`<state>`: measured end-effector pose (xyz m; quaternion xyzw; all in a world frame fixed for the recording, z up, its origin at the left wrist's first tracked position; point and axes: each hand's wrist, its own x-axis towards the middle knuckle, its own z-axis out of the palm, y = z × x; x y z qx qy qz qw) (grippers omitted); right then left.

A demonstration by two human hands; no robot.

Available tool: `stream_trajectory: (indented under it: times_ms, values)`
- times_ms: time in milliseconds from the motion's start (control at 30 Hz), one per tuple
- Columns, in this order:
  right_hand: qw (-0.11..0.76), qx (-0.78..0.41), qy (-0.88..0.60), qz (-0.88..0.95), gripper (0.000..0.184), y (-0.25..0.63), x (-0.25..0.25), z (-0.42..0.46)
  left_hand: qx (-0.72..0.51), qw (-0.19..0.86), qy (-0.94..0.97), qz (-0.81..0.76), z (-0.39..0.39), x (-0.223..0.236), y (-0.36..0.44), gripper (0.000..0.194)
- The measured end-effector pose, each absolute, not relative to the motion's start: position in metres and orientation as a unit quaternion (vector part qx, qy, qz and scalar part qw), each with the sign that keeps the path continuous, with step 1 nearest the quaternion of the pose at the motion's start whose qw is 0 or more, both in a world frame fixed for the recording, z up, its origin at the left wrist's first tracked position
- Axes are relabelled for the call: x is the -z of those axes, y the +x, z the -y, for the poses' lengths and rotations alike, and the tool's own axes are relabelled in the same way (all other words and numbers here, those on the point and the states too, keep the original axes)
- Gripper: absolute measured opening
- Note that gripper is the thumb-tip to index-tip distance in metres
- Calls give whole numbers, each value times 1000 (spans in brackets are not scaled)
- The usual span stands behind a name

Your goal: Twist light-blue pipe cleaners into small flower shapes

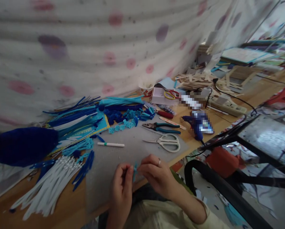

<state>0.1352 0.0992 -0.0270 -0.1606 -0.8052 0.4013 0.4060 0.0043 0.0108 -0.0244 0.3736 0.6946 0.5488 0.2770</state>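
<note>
A small light-blue pipe cleaner piece (135, 173) is pinched upright between the thumb and fingers of my left hand (122, 184). My right hand (158, 175), with a ring on one finger, closes its fingertips on the same piece from the right; the exact grip is partly hidden. Both hands are just above the front edge of a grey mat (104, 171). Beyond them on the mat lie white-handled scissors (170, 143), teal-handled pliers (163, 126) and a white pen (111, 144).
White pipe cleaners (47, 187) fan out at the left, near a big dark-blue fuzzy bundle (25, 146). Light-blue shaped pieces (125, 125) sit behind the mat. On the right are a blue glue gun (197, 127), a power strip (228, 106) and a black chair arm (218, 187).
</note>
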Motion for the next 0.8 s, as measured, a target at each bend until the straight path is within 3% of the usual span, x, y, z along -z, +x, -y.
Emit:
stream_trajectory:
  times_ms: [33,133,200,300,433,533,633,800]
  values:
    - [379,-472,-199,770,12,135,27,-98,-545,212,418,-695,-12,24,4,28]
    - [230,-729,-282,579,33,131,27,-93,-503,31,561,-657,-17,25,6,19]
    - [153,-827,-294,453,37,128,28,-93,-461,-41,634,-619,-21,28,8,19]
    - [122,-877,-286,366,34,126,28,-95,-423,-72,669,-607,-25,32,11,17]
    - [150,-893,-273,325,37,123,35,-92,-431,-21,627,-649,-25,39,15,17]
    - [261,-790,-312,458,41,118,43,-83,-460,34,531,-711,-25,41,20,24]
    - [378,-563,-333,656,33,118,51,-77,-519,118,404,-744,-28,37,28,37]
    - [436,-268,-267,816,23,126,62,-83,-578,338,229,-706,-34,30,33,52]
